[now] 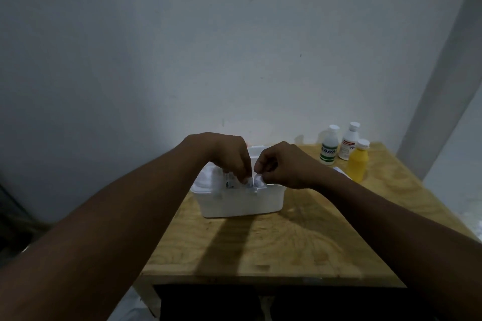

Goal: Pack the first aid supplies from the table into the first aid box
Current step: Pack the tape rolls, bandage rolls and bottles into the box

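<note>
White plastic first aid box (240,203) sits mid-table on the plywood table (260,247), lid off. Both hands are right over its near rim. The left hand (229,154) has its fingers curled down, and its fingertips pinch one end of a small white packet (249,182). The right hand (284,167) pinches the other end between thumb and forefinger, so the packet sits between the two sets of fingertips, just above the rim. Can't tell if it's one piece or two. Some white rolls (208,177) are already inside on the left. Three bottles stand at the back right: green-label bottle (330,148), red-label bottle (349,142) and yellow bottle (358,161).
</note>
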The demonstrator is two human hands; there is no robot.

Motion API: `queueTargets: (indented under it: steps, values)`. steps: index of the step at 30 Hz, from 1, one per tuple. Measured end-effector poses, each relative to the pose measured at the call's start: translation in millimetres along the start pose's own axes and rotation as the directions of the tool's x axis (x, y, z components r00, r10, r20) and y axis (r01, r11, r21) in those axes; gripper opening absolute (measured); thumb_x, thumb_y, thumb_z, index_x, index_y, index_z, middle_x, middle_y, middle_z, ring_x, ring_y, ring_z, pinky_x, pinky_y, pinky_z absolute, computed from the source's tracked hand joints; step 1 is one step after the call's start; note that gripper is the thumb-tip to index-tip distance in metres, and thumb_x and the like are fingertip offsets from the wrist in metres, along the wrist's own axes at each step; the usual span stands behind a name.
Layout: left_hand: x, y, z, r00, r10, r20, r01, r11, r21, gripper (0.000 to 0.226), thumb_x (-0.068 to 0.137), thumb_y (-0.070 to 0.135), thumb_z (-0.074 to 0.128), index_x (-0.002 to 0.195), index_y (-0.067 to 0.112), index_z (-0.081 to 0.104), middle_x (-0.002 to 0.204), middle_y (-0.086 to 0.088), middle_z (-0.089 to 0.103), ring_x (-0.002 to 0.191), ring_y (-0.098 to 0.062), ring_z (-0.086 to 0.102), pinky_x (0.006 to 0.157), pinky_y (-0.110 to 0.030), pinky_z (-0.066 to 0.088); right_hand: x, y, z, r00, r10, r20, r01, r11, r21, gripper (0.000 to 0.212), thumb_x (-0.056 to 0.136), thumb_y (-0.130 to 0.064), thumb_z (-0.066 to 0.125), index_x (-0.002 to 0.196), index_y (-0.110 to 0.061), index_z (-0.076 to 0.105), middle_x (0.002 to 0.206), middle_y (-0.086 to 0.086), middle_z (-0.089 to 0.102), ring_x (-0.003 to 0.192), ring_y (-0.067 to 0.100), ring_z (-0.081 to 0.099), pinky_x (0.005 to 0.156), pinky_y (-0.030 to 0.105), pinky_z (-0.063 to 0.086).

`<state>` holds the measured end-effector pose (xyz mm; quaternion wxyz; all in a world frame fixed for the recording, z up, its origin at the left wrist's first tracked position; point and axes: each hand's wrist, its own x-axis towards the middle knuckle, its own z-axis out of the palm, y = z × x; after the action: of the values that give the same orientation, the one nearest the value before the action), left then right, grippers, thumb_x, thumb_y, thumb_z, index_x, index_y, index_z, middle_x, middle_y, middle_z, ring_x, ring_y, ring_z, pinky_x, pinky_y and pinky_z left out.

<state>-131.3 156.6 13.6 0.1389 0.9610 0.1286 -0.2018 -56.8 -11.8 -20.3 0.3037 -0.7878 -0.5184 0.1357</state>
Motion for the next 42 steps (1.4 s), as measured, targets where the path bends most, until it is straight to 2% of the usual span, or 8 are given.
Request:
queueTargets:
  steps: [7, 13, 18, 24, 28, 31, 36, 42]
  values:
    - [4, -4, 0, 1.0, -0.016, 0.005, 0.016, 0.999, -0.028, 0.018, 0.072, 0.034, 0.087, 0.089, 0.037, 0.08, 0.098, -0.001, 0.077, 0.077, -0.016, 0.062, 0.073, -0.033, 0.052, 0, 0, 5, 0.997, -0.032, -0.069, 0.033, 0.999, 0.015, 0.023, 0.072, 0.002, 0.072, 0.091, -0.011, 0.073, 0.081, 0.005, 0.075, 0.072, 0.016, 0.069, 0.069, 0.03, 0.056]
    - [4, -3, -1, 0.999, -0.036, 0.012, 0.037, 0.999, -0.036, 0.018, 0.076, 0.031, 0.084, 0.093, 0.031, 0.079, 0.076, 0.009, 0.07, 0.065, -0.012, 0.058, 0.07, -0.03, 0.05, 0, 6, 9, 0.996, -0.02, -0.087, 0.02, 1.0, 0.0, 0.017, 0.076, -0.008, 0.073, 0.092, -0.013, 0.073, 0.083, 0.003, 0.075, 0.079, 0.018, 0.071, 0.073, 0.029, 0.057]
    - [5, -2, -3, 0.998, -0.05, 0.023, 0.051, 0.998, -0.041, 0.015, 0.079, 0.028, 0.08, 0.094, 0.03, 0.079, 0.087, 0.005, 0.074, 0.067, -0.014, 0.061, 0.076, -0.034, 0.052, -2, 6, 4, 0.99, -0.033, -0.139, 0.041, 0.998, 0.057, 0.007, 0.081, -0.016, 0.067, 0.085, -0.015, 0.073, 0.081, -0.002, 0.074, 0.076, 0.013, 0.07, 0.077, 0.034, 0.059]
    - [6, 8, -12, 0.997, -0.066, -0.024, 0.065, 0.997, -0.048, 0.027, 0.084, 0.026, 0.073, 0.107, 0.016, 0.079, 0.106, -0.007, 0.076, 0.076, -0.017, 0.065, 0.07, -0.034, 0.053, -1, 17, -9, 0.964, -0.011, -0.265, 0.028, 0.998, 0.063, 0.011, 0.087, -0.019, 0.063, 0.086, -0.015, 0.074, 0.078, -0.007, 0.074, 0.071, 0.006, 0.07, 0.075, 0.031, 0.06]
    - [21, 21, -18, 0.99, -0.017, -0.143, 0.002, 0.994, -0.109, 0.027, 0.084, 0.026, 0.072, 0.106, 0.013, 0.078, 0.112, -0.009, 0.075, 0.098, -0.029, 0.071, 0.091, -0.042, 0.057, -6, 35, -36, 0.898, 0.033, -0.439, -0.009, 0.998, 0.055, 0.01, 0.083, -0.016, 0.063, 0.081, -0.017, 0.073, 0.073, -0.007, 0.072, 0.068, 0.008, 0.069, 0.073, 0.031, 0.059]
    - [34, 46, -17, 0.964, 0.065, -0.259, -0.079, 0.996, -0.044, 0.024, 0.086, 0.026, 0.07, 0.107, 0.018, 0.078, 0.11, 0.001, 0.073, 0.096, -0.017, 0.066, 0.084, -0.032, 0.056, -15, 55, -63, 0.8, 0.085, -0.594, -0.088, 0.996, 0.023, 0.011, 0.082, -0.018, 0.062, 0.086, -0.017, 0.072, 0.078, -0.004, 0.073, 0.07, 0.007, 0.067, 0.07, 0.023, 0.053]
    - [68, 106, 1, 0.927, 0.204, -0.314, -0.204, 0.978, 0.034, 0.025, 0.088, 0.024, 0.068, 0.11, 0.016, 0.076, 0.111, -0.002, 0.07, 0.093, -0.016, 0.062, 0.076, -0.026, 0.049, -31, 109, -93, 0.65, 0.171, -0.741, -0.264, 0.964, -0.009, 0.018, 0.081, -0.024, 0.062, 0.099, -0.02, 0.065, 0.09, 0.001, 0.066, 0.086, 0.018, 0.061, 0.075, 0.03, 0.044]
    - [118, 151, 47, 0.936, 0.281, -0.213, -0.254, 0.956, 0.145, 0.045, 0.088, 0.026, 0.065, 0.132, 0.018, 0.062, 0.129, -0.009, 0.063, 0.113, -0.027, 0.062, 0.094, -0.042, 0.055, -49, 155, -89, 0.755, 0.258, -0.603, -0.372, 0.925, -0.07, 0.041, 0.081, -0.03, 0.07, 0.12, -0.021, 0.061, 0.111, 0.012, 0.064, 0.099, 0.026, 0.061, 0.091, 0.041, 0.048]
